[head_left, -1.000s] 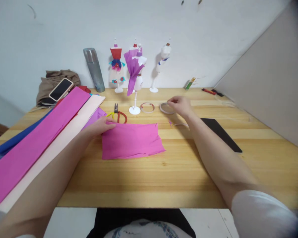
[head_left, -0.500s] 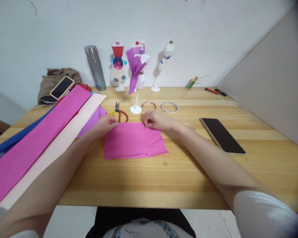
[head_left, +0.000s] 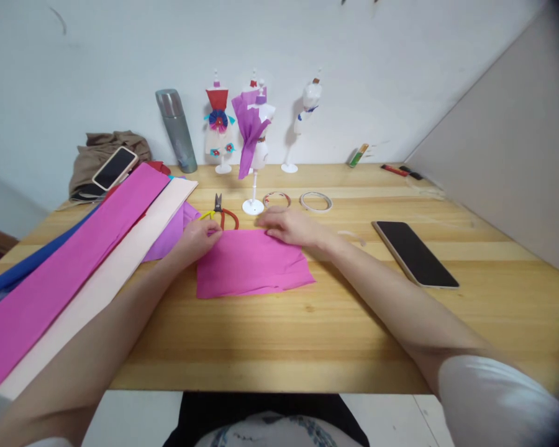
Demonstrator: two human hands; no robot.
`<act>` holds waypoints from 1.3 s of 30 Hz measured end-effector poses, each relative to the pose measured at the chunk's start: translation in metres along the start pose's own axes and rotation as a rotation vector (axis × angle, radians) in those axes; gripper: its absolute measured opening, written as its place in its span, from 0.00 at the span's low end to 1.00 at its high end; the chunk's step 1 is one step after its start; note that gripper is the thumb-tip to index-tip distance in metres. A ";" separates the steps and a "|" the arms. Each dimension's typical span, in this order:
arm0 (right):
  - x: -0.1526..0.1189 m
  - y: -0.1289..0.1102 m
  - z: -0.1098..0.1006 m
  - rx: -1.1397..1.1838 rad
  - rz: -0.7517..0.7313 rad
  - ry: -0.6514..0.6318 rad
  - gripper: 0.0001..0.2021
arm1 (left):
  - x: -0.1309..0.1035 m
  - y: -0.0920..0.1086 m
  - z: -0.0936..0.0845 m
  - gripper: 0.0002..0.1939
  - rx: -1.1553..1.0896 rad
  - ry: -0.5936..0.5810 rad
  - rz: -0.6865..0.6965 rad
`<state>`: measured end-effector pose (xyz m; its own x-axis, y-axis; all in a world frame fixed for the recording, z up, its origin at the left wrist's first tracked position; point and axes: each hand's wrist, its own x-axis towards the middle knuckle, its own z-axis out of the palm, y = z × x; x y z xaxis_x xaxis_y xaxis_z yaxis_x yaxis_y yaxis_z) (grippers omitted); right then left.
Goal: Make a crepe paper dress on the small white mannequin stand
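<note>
We see the pink piece (head_left: 254, 267) lying flat on the desk (head_left: 284, 341), just in front of the scissors (head_left: 222, 214). Our left hand (head_left: 199, 239) has its grip closed, thumb and fingertips pinching the upper left corner of this piece. Our right hand (head_left: 291, 226) rests on its upper edge with fingers extended; whether its grip pinches anything, we cannot tell.

Soft, even indoor light, faint shadows on wall, wide-angle stretching, dark blurred right edge.
</note>
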<state>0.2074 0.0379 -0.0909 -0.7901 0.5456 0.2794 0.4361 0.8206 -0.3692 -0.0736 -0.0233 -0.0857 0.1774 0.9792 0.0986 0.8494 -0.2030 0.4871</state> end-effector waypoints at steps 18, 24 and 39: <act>0.005 -0.032 0.028 0.202 -0.312 -0.065 0.11 | -0.002 -0.004 0.011 0.15 0.310 0.091 0.095; 0.005 -0.033 0.027 0.211 -0.294 -0.063 0.10 | 0.001 -0.009 0.018 0.17 0.322 0.175 0.225; 0.001 -0.036 0.041 -0.059 -0.138 -0.237 0.42 | -0.009 0.000 0.039 0.29 0.225 -0.005 0.494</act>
<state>0.1736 0.0015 -0.1133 -0.9197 0.3782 0.1058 0.3357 0.8968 -0.2880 -0.0560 -0.0326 -0.1209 0.5843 0.7674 0.2641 0.7499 -0.6350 0.1858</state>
